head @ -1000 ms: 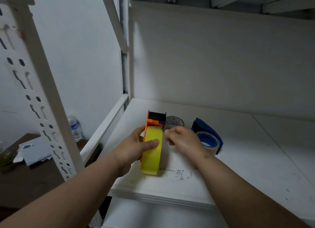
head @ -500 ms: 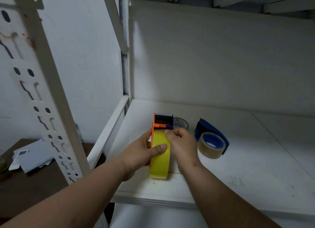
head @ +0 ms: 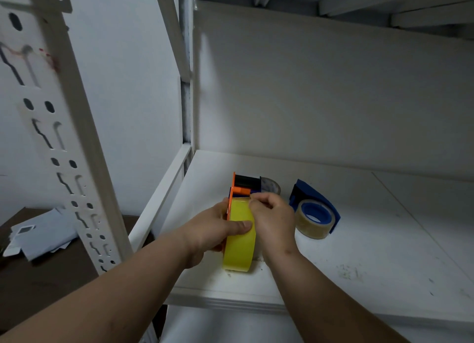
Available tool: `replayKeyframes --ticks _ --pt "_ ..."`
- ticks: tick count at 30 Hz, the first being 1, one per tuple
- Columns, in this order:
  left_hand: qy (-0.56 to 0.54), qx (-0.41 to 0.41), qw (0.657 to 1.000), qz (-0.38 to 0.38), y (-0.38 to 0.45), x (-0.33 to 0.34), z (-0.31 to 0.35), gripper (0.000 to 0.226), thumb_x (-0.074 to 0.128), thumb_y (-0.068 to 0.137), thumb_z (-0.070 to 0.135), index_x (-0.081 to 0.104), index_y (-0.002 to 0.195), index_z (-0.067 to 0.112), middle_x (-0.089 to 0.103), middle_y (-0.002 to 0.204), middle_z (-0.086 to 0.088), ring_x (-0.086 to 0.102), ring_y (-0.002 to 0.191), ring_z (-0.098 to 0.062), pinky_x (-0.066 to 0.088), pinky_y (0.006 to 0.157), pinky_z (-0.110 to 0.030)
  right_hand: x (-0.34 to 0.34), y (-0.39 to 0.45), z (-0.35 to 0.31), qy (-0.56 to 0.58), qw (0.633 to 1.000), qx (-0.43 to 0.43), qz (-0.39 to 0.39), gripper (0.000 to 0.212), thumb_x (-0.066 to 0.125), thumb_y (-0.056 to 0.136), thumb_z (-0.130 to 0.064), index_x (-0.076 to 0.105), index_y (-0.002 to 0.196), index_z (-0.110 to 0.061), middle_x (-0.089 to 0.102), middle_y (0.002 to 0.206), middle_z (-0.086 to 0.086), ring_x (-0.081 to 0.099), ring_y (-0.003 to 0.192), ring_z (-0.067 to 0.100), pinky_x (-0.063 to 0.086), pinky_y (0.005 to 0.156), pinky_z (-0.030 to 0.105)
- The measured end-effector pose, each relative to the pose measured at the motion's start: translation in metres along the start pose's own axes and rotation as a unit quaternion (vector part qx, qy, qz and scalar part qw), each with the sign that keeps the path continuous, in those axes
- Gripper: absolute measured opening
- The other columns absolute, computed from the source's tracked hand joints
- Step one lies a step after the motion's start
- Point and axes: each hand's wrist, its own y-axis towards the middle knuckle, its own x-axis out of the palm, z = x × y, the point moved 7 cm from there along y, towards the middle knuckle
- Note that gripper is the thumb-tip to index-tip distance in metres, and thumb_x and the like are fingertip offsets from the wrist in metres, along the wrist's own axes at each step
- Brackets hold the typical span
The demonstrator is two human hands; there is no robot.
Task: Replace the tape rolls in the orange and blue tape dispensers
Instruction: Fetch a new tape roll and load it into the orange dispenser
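An orange tape dispenser (head: 240, 189) with a black roller stands on edge on the white shelf (head: 359, 253), holding a yellow tape roll (head: 239, 250). My left hand (head: 216, 233) grips the dispenser and roll from the left, thumb across the yellow tape. My right hand (head: 273, 221) is on the right side, its fingertips pinching at the tape near the top of the roll. To the right, a blue tape dispenser (head: 314, 204) lies on the shelf with a clear tape roll (head: 311, 223) around its blue hub. A loose clear tape roll (head: 270, 186) lies behind the orange dispenser.
A white perforated rack upright (head: 74, 147) stands at the left, close to my left arm. The shelf's back panel (head: 333, 106) rises behind the dispensers. Lower left, a dark table (head: 38, 278) carries white papers (head: 38, 236).
My right hand's fingers have shifted onto the top of the yellow roll near the orange cutter. The left hand keeps its grip. The camera has moved closer and slightly right.
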Motion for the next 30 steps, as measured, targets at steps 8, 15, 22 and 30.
replayKeyframes --ticks 8,15,22,30 --pt "-0.005 0.004 1.0 0.0 -0.005 0.002 0.001 0.043 0.07 0.089 0.022 0.055 0.127 0.034 0.074 0.114 -0.004 0.07 0.106 -0.029 0.053 0.098 -0.049 0.0 -0.001 -0.014 -0.021 0.999 -0.016 -0.045 0.016 0.059 0.077 -0.013 0.061 0.07 -0.027 0.064 0.085 -0.002 0.058 0.076 0.009 0.04 0.058 0.022" --pt "-0.003 0.011 1.0 0.006 -0.006 0.001 0.003 0.041 0.07 0.09 0.021 0.056 0.126 0.035 0.074 0.113 -0.004 0.07 0.107 -0.029 0.052 0.1 -0.051 0.004 0.005 -0.027 -0.154 0.982 -0.093 -0.056 0.021 0.071 0.075 -0.029 0.05 0.072 -0.032 0.058 0.07 -0.011 0.059 0.077 0.014 0.05 0.065 0.03" --pt "-0.003 0.053 0.998 0.019 -0.003 0.0 0.004 0.042 0.074 0.086 0.029 0.058 0.124 0.038 0.078 0.103 0.002 0.074 0.095 -0.02 0.059 0.084 -0.04 0.007 0.01 -0.041 -0.3 0.934 -0.183 -0.056 0.014 0.063 0.082 -0.037 0.053 0.072 -0.034 0.06 0.079 -0.012 0.056 0.08 0.009 0.036 0.085 0.035" --pt "0.023 0.091 0.991 0.094 -0.001 -0.007 0.009 0.05 0.08 0.078 0.04 0.058 0.123 0.036 0.077 0.095 -0.001 0.075 0.086 -0.016 0.057 0.068 -0.029 0.002 0.007 -0.042 -0.33 0.917 -0.225 0.023 0.017 0.058 0.082 -0.033 0.049 0.068 -0.031 0.051 0.082 -0.01 0.053 0.084 0.015 0.024 0.081 0.031"
